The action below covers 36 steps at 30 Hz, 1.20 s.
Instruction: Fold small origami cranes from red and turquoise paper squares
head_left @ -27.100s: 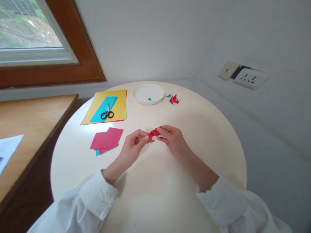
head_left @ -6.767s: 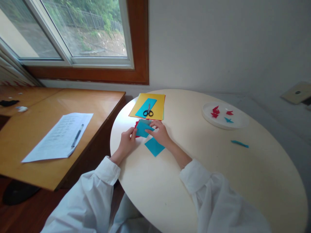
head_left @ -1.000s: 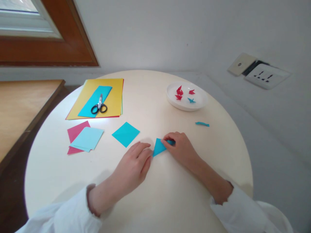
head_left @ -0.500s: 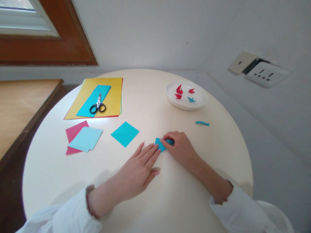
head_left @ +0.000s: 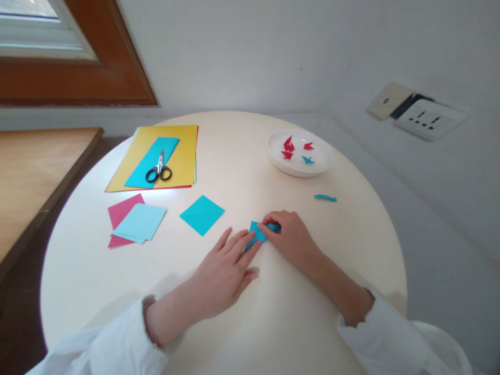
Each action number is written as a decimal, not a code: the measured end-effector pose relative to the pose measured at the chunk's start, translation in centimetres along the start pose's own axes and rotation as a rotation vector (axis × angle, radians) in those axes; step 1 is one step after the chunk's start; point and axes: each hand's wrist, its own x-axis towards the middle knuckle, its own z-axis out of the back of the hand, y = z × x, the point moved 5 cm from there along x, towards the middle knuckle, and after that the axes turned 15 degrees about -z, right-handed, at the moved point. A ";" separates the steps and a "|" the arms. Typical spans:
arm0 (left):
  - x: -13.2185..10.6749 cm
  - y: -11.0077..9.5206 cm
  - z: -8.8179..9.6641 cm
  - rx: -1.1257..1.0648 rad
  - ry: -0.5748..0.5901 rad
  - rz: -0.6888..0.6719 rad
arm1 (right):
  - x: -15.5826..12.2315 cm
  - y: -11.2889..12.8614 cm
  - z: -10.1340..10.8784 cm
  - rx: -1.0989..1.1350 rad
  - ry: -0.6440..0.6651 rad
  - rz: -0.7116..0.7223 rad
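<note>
A small piece of folded blue paper (head_left: pixel 256 233) lies on the table between my hands. My left hand (head_left: pixel 224 271) is flat with fingers stretched out, its fingertips pressing the paper's left and lower part. My right hand (head_left: pixel 291 237) pinches the paper's right side between thumb and fingers, which cover much of that part. Left of the folded paper lies a flat blue square (head_left: pixel 202 215), touched by neither hand. To the right rests a narrow folded blue strip (head_left: pixel 325 198).
A white dish (head_left: pixel 299 169) holds several tiny red and blue folded paper figures. Black-handled scissors (head_left: pixel 159 169) lie on blue paper over yellow sheets (head_left: pixel 183 156). Pale blue squares (head_left: pixel 140 223) overlap dark pink ones (head_left: pixel 125 209). A wall socket (head_left: pixel 432 119) is at the right.
The fingers of my left hand have spread slightly apart on the folded paper, baring a little more of it. My right hand keeps its pinch almost unmoved.
</note>
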 end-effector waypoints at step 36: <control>0.1 0.5 -0.8 0.097 -0.001 0.005 | -0.3 -3.9 2.1 -0.058 -0.240 -0.096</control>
